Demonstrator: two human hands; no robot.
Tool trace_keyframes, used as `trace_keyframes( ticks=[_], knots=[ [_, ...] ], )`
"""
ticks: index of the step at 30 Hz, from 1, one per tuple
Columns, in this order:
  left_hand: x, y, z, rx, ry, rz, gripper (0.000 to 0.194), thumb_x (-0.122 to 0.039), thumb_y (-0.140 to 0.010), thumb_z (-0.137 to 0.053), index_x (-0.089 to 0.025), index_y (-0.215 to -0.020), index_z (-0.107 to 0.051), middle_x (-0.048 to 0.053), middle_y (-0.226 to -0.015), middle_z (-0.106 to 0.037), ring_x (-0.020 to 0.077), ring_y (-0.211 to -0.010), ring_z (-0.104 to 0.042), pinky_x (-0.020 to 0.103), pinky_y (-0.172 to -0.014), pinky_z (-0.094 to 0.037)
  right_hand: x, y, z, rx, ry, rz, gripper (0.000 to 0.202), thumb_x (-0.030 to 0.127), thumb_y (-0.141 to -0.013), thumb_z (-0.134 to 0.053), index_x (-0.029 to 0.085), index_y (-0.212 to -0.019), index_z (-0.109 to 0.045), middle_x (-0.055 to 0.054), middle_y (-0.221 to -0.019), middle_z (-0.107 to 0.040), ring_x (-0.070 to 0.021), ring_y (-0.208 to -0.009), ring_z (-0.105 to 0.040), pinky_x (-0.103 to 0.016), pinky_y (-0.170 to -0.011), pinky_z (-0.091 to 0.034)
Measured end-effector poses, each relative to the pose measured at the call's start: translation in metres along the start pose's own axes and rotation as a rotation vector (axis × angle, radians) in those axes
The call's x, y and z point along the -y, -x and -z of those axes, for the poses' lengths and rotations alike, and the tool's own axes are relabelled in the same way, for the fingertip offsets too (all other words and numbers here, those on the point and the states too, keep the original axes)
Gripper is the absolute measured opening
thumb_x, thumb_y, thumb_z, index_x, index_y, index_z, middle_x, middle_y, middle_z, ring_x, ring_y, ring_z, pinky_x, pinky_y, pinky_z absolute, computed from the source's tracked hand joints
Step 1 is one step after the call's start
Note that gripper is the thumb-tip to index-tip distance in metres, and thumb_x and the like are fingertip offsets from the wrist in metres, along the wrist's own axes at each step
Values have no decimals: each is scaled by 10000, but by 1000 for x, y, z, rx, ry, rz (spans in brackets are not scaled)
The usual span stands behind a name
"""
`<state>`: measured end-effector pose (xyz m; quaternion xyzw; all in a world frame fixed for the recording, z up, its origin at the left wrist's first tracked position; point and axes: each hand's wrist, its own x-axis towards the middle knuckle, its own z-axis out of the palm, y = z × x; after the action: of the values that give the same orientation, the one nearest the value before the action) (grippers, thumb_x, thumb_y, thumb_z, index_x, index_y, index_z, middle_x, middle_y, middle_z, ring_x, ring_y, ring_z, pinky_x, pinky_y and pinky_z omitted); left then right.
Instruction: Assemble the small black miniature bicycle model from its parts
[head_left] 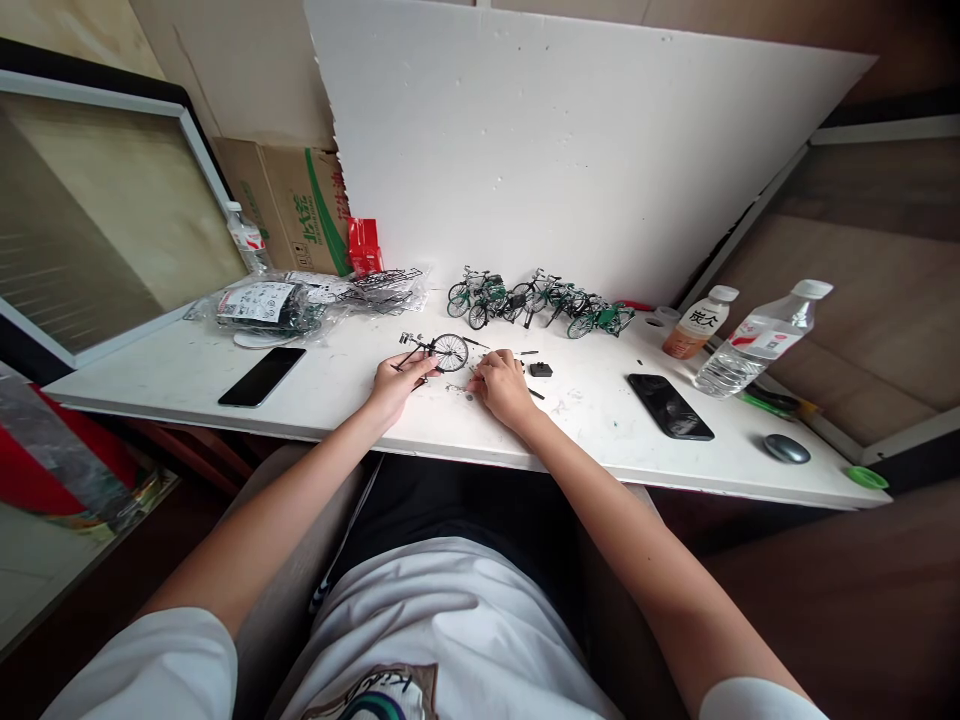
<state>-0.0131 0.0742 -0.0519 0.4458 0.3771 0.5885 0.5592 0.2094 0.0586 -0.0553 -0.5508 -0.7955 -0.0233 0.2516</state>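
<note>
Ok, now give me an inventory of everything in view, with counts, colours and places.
Held model bicycle: one, mostly black, front centre
Other model bicycles: several overlapping, green and black, back centre
Loose parts: several, mostly black, centre
Plastic bags: count unclear, clear, back left
Phones: two, black, left and right
Water bottles: two, clear, left and right
Drink bottle: one, orange-brown, right
Cardboard box: one, brown, back left
Small box: one, red, back left
Board: one, white, behind
Mouse: one, dark grey, right
Lid-like item: one, green, far right
Table: one, white, middle
Left hand: one, bare, holding the bicycle
Right hand: one, bare, among loose parts
</note>
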Motion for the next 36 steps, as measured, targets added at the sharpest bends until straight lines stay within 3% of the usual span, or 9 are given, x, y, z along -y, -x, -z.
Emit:
trace_keyframes(
  ticks=[5, 9, 12, 15, 17, 21, 26, 30, 36],
  knots=[
    [-1, 1, 0, 5, -14, -8, 520, -447, -561, -1050, -162, -914, -796, 65, -952, -783, 198, -843, -742, 276, -737, -478, -1, -2, 0, -108, 2, -58, 159, 165, -1043, -595, 149, -1028, -752, -186, -1174, -745, -385, -1229, -541, -503, -988, -490],
    [-1, 1, -1, 0, -20, -13, 525, -459, -552, -1050, -166, -899, -789, 70, -959, -785, 203, -849, -740, 275, -728, -477, -5, -4, -1, -105, -137, -89, 232, 6, -975, -528, 171, -975, -691, -133, -1055, -783, -312, -1015, -617, -431, -914, -497],
    [-2, 2, -2, 1, -13, -17, 524, -458, -547, -1050, -166, -891, -784, 65, -958, -781, 198, -846, -736, 271, -720, -469, -7, -5, -3, -110, -215, -119, 291, -42, -933, -484, 189, -963, -659, -119, -1013, -789, -312, -1022, -628, -409, -885, -493],
    [-3, 3, -2, 0, -14, -16, 513, -454, -550, -1048, -167, -880, -780, 60, -945, -777, 198, -850, -736, 273, -726, -468, -6, -5, -3, -149, -312, -127, 227, 29, -970, -490, 201, -955, -637, -120, -1007, -768, -302, -1023, -640, -402, -874, -504],
    [-4, 4, -2, -6, -18, -12, 507, -452, -552, -1049, -169, -875, -778, 58, -934, -776, 201, -853, -736, 279, -736, -472, -6, -4, -3, -161, -395, -107, 142, 118, -1005, -526, 197, -1048, -636, -104, -999, -750, -283, -971, -651, -404, -872, -517],
    [-3, 3, -2, -6, -18, -6, 508, -452, -559, -1049, -175, -889, -781, 59, -948, -780, 201, -858, -737, 289, -749, -478, -6, -2, -4, -153, -436, -56, 320, 208, -1035, -525, 182, -1348, -582, -84, -966, -723, -287, -954, -656, -441, -908, -536],
    [-3, 3, -2, -15, -10, -8, 522, -454, -547, -1054, -175, -894, -781, 54, -946, -778, 192, -839, -735, 283, -730, -475, -10, -5, -8, -190, -406, -8, 296, 191, -1053, -422, 177, -1130, -708, -169, -1132, -716, -314, -1121, -654, -488, -1030, -521],
    [-3, 3, -2, -10, -10, -13, 518, -452, -560, -1047, -170, -907, -785, 63, -959, -783, 197, -848, -739, 287, -751, -491, -8, -6, -5, -207, -616, -107, 183, 315, -1030, -553, 188, -1065, -680, -128, -1053, -766, -269, -961, -721, -422, -883, -574],
    [-3, 3, -2, -21, 9, -28, 500, -448, -566, -1046, -174, -890, -782, 62, -947, -784, 194, -836, -728, 295, -762, -502, 1, -5, 13, -286, -928, -226, 380, 578, -910, -757, 203, -976, -762, -99, -1000, -803, -241, -917, -742, -316, -671, -560]
  ],
)
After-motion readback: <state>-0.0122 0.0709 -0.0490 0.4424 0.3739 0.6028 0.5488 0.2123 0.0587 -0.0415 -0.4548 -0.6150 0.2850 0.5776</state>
